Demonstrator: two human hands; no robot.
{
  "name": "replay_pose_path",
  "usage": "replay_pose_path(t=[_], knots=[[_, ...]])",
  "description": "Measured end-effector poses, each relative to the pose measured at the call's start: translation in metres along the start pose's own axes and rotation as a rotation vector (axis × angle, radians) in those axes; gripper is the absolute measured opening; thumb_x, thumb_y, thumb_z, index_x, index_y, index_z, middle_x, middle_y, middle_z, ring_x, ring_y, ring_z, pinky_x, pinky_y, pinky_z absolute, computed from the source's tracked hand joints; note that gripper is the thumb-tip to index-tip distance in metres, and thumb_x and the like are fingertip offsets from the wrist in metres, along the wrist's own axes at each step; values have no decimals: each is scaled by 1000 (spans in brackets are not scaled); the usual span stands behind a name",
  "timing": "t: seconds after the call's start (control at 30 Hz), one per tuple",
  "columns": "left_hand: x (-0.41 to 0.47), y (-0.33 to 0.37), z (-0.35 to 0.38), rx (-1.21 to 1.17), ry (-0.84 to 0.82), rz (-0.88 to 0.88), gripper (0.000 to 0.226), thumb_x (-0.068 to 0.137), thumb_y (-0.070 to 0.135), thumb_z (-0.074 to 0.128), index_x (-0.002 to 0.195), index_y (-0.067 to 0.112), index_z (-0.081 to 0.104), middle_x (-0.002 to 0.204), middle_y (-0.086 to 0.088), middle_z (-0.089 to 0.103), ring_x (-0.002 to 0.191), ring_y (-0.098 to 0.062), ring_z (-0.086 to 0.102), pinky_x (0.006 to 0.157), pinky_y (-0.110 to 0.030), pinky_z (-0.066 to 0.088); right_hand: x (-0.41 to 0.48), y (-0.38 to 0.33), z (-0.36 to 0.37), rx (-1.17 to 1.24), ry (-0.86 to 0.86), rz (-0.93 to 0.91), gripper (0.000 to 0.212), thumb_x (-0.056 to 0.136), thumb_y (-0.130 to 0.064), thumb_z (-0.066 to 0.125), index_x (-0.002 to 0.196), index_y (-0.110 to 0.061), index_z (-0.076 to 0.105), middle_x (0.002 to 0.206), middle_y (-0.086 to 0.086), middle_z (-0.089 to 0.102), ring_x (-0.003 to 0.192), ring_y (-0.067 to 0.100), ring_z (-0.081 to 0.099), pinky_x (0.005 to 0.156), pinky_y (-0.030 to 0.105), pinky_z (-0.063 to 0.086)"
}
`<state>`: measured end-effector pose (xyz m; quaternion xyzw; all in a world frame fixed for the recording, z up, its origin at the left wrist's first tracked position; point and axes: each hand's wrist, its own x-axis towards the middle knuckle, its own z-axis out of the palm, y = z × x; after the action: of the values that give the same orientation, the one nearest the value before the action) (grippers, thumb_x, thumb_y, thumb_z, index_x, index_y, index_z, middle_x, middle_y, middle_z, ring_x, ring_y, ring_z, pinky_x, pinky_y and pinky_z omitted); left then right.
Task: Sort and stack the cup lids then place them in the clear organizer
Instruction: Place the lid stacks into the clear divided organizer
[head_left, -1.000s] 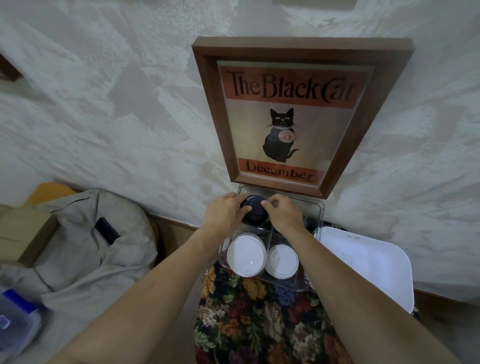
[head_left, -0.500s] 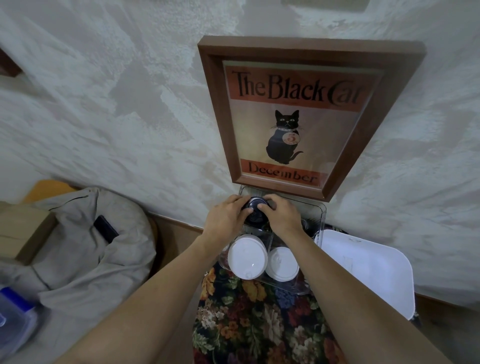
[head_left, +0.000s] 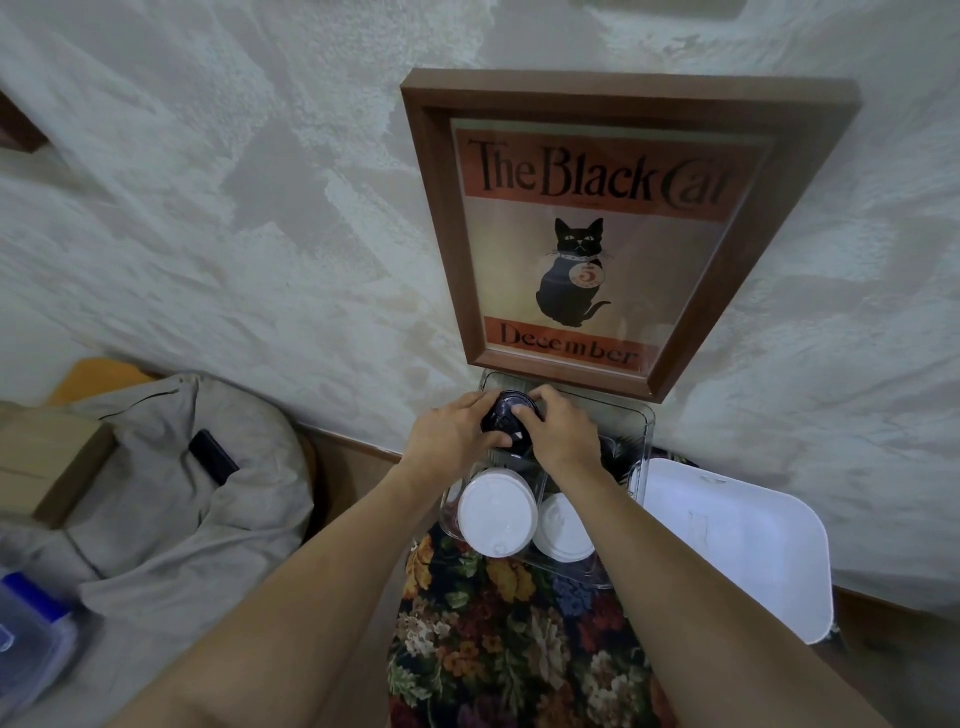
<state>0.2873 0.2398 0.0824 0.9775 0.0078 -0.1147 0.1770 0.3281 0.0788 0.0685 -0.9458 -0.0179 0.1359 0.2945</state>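
Plaster wall (head_left: 208, 208), floral cloth (head_left: 493, 623), black lids (head_left: 506, 422) between left hand (head_left: 452, 436) and right hand (head_left: 563, 439), both grips curled round them, over organizer (head_left: 645, 421).

The left hand (head_left: 451, 432) and right hand (head_left: 565, 435) closed in on the black lids (head_left: 500, 419) between them; the right thumb slid across the top, covering more.

Framed poster (head_left: 592, 249) close above rear of clear organizer (head_left: 631, 421); white tray (head_left: 727, 540) just beside.
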Motion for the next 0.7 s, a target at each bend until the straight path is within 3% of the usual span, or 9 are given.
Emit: replay_pose_path(t=[0.17, 0.27, 0.47, 0.6, 0.7], knots=[[-4, 1, 0, 41, -12, 8, 76, 101, 61, 52, 163, 26, 28, 162, 8, 40, 134, -23, 55, 101, -38, 49, 1, -4, -6, -90, -48, -34, 30, 104, -48, 54, 120, -24, 62, 109, 4, 71, 100, 29, 66, 73, 38, 51], [-4, 1, 0, 75, -1, 26, 78, 99, 63, 53, 163, 25, 28, 161, 5, 43, 130, -24, 59, 99, -37, 50, -5, -2, -15, -213, -63, -127, 35, 105, -43, 51, 133, -24, 59, 122, 5, 68, 110, 31, 64, 83, 41, 54], [-4, 9, -5, 127, -40, 57, 84, 99, 62, 53, 164, 20, 22, 172, 4, 20, 139, -24, 52, 105, -38, 47, -27, 3, -33, -506, -125, -291, 52, 108, -33, 48, 157, -20, 34, 135, 10, 58, 117, 35, 61, 88, 45, 54], [-16, 16, -10, 146, 1, 83, 74, 103, 55, 51, 162, 19, 28, 170, 1, 25, 136, -29, 53, 107, -39, 47, -35, 6, -40, -595, -165, -326, 60, 110, -31, 44, 163, -19, 21, 146, 12, 49, 130, 33, 51, 94, 46, 53], [-26, 22, -16, 239, 2, 130, 68, 106, 51, 45, 163, 15, 28, 169, -3, 28, 144, -30, 42, 117, -40, 37, -43, 10, -46, -654, -201, -349, 61, 110, -31, 42, 165, -18, 16, 156, 13, 40, 137, 34, 45, 97, 47, 52]])
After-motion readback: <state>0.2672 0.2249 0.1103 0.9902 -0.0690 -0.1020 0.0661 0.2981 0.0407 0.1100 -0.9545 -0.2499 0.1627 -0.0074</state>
